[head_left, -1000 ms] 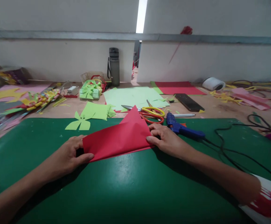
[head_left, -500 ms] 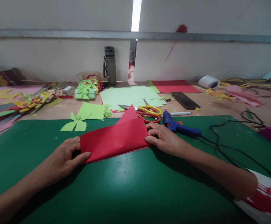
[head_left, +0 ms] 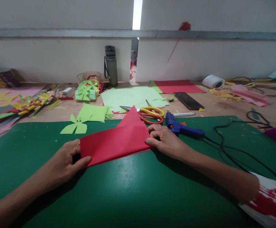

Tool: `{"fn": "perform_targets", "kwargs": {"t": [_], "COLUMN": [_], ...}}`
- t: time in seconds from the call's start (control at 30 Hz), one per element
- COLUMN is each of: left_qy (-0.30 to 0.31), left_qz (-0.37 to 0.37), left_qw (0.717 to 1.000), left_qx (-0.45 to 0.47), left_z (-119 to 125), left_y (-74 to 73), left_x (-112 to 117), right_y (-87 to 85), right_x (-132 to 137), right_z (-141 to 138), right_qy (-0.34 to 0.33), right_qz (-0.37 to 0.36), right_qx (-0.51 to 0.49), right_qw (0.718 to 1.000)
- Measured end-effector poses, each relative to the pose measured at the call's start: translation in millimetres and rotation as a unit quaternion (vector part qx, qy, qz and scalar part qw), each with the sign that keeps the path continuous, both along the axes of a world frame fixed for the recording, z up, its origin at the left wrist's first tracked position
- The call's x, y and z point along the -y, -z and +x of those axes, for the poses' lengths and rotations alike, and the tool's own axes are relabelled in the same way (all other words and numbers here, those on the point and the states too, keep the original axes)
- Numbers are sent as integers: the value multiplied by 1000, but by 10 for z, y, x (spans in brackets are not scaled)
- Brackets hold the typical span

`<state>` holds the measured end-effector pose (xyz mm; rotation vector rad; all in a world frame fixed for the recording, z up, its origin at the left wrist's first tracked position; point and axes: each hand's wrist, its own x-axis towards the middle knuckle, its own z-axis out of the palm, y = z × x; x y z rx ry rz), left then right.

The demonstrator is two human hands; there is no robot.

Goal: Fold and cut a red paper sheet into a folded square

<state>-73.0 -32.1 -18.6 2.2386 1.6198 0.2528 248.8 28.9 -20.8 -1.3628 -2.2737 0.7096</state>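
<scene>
A folded sheet of red paper (head_left: 115, 144) is stretched between my two hands above the green mat, with one pointed corner sticking up at the back. My left hand (head_left: 71, 158) pinches its left end, thumb in front and fingers behind. At the right end my right hand (head_left: 163, 139) grips the edge the same way, thumb on the front face. Just behind the paper lie scissors with yellow handles (head_left: 153, 111) and others with red handles (head_left: 153, 119). A blue glue gun (head_left: 184, 128) rests beyond my right hand.
The green mat (head_left: 128, 196) covers the near table. Light-green cut paper (head_left: 74, 126), pale-green sheets (head_left: 130, 95), a black phone (head_left: 189, 100) and a dark bottle (head_left: 111, 68) stand or lie behind. A black cord (head_left: 222, 145) runs across the right side. Paper scraps crowd the left.
Both hands and the red paper appear very slightly further left in view, along with the whole scene. The grip on the paper is the same.
</scene>
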Motion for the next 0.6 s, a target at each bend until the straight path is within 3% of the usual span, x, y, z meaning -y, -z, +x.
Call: {"fn": "perform_targets", "kwargs": {"t": [0.37, 0.6], "left_qy": [26, 20], "left_qz": [-12, -22], "left_qw": [999, 999], "left_qx": [35, 29], "left_z": [-8, 5], "left_y": [-2, -47], "left_x": [-15, 16], "right_y": [-71, -42], "right_x": [46, 31], "right_z": [-8, 6], "right_qy": [-5, -4], "right_qz": [-27, -8], "right_qx": [21, 28], "right_qw": [999, 1000]}}
